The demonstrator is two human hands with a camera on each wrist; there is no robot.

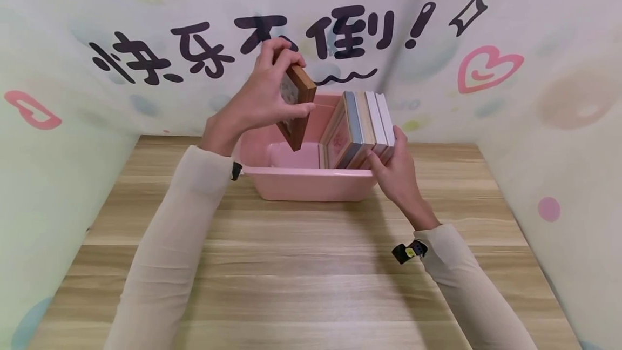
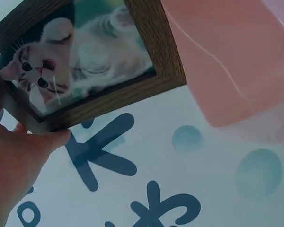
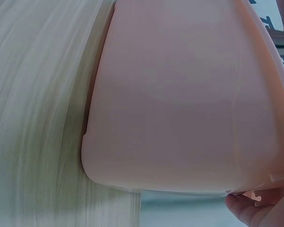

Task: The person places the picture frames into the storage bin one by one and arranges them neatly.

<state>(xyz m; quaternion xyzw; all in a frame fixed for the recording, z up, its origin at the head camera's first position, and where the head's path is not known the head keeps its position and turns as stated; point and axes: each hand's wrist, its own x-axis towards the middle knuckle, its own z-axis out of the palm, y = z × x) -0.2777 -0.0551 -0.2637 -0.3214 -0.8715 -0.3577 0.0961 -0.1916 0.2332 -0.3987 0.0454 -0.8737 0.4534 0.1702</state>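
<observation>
My left hand [image 1: 262, 88] holds a brown wooden picture frame [image 1: 303, 88] above the left part of a pink plastic basin [image 1: 311, 185]. The thumb is on one side of it and the fingers are over its top. A kitten photo [image 2: 90, 56] fills this frame in the left wrist view. Several picture frames [image 1: 357, 134], blue, wood-coloured and white, lean together at the basin's right end. With my right hand [image 1: 400, 172] I grip them at their outer right side, the thumb on their near edges. Fingers [image 3: 244, 205] show at the basin's corner in the right wrist view.
The basin stands on a wood-grain table [image 1: 311, 274], close to the back wall. Printed cloth [image 1: 427, 80] with large dark characters, hearts and dots covers the walls behind and at both sides. Black bands [image 1: 410, 251] sit on both wrists.
</observation>
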